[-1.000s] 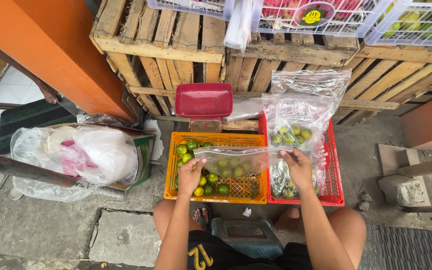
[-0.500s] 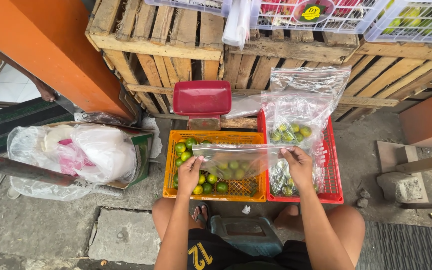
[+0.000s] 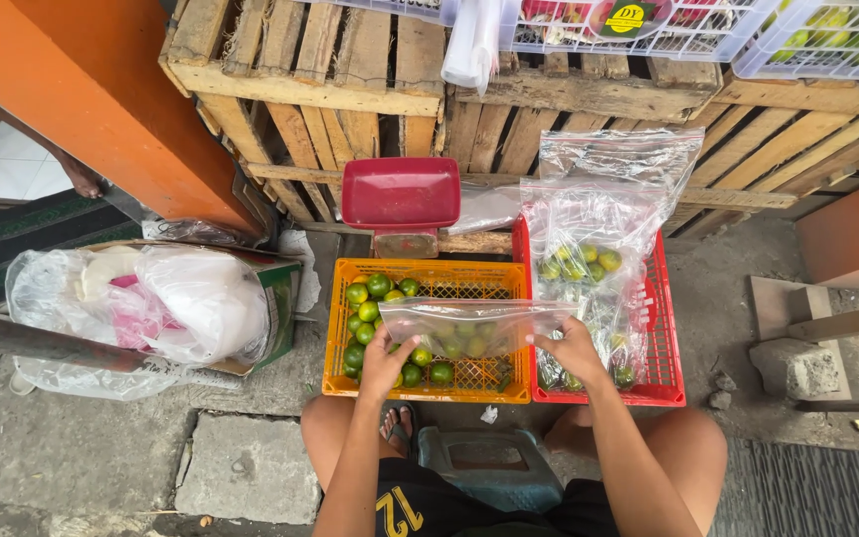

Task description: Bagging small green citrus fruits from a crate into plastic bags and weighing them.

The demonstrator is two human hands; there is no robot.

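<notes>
From the head camera, looking straight down, the person sits on a low grey-green stool [image 3: 489, 467] with bare knees spread to either side, and both hands are raised over an orange plastic crate [image 3: 428, 383] on the ground. The left hand [image 3: 387, 360] has its fingers closed, pinching the left end of a clear plastic bag [image 3: 471, 323], and the right hand [image 3: 571, 348] likewise has its fingers closed on the bag's right end, so the bag is held stretched flat and level between them, just above the crate. Through the bag and beside it show small green limes [image 3: 378, 298], which lie in the orange crate, mostly along its left side and front. Touching the crate's right side is a red plastic crate [image 3: 660, 358] holding filled clear bags of limes [image 3: 589, 264], their loose tops standing up against a stack of wooden pallets [image 3: 350, 89]. Behind the orange crate sits a scale with a red tray [image 3: 401, 192]. To the left, a cardboard box [image 3: 275, 298] holds white and pink plastic bags [image 3: 171, 303]. An orange wall [image 3: 82, 89] rises at upper left, and white baskets [image 3: 827, 35] rest on top of the pallets
</notes>
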